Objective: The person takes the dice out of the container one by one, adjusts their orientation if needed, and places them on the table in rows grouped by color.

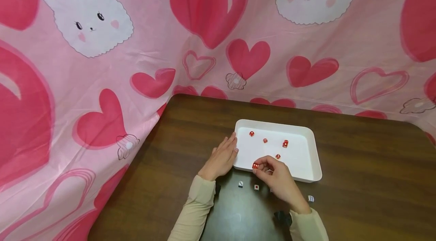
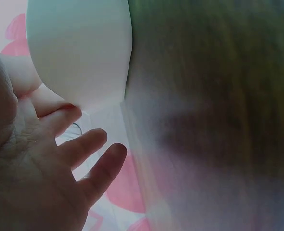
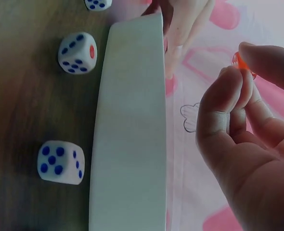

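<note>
Between thumb and fingertips my right hand pinches a red die above the front rim of a white tray. In the right wrist view the same red die peeks out from between the fingertips. My left hand rests with extended fingers against the tray's left side; the left wrist view shows its fingers spread beside the tray wall. Several red dice lie inside the tray, among them one at the back left and one near the front.
White dice sit on the wooden table in front of the tray: a left one, one with a red dot and a right one. A pink heart-patterned cloth hangs behind and left of the table.
</note>
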Motion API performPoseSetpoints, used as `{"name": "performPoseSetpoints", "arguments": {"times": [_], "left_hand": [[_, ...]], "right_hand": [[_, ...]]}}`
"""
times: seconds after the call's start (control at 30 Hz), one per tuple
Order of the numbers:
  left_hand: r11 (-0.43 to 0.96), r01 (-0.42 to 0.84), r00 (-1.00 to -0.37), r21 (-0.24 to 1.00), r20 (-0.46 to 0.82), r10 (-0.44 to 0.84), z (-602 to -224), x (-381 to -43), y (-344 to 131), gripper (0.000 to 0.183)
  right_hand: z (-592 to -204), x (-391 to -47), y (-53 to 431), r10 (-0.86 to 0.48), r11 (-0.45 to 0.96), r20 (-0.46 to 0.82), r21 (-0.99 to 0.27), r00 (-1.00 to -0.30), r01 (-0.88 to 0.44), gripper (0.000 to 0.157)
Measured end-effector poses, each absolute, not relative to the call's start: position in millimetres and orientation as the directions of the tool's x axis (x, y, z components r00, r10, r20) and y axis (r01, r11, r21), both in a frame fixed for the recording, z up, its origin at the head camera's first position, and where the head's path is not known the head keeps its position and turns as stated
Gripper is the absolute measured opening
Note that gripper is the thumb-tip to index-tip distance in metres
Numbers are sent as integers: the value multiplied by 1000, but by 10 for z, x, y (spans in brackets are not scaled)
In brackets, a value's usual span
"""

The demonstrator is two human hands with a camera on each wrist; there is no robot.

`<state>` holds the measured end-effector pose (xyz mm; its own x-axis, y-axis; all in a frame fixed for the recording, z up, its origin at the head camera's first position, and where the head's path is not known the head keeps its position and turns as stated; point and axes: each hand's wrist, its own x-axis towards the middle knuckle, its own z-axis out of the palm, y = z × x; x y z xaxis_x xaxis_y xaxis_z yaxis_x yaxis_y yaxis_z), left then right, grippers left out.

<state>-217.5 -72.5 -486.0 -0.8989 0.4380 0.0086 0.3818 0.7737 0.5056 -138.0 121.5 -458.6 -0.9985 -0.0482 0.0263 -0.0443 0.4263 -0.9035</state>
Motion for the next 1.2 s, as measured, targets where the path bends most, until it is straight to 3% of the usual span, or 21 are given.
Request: {"name": "performPoseSetpoints", "arguments": {"times": [1.2], "left_hand": [[775,372,-899,511,-9,438,-4847,-2188,-738,49]], "right_hand": [[-4827,-1033,940,-320,442,58,-874,-946,-203,10]]}}
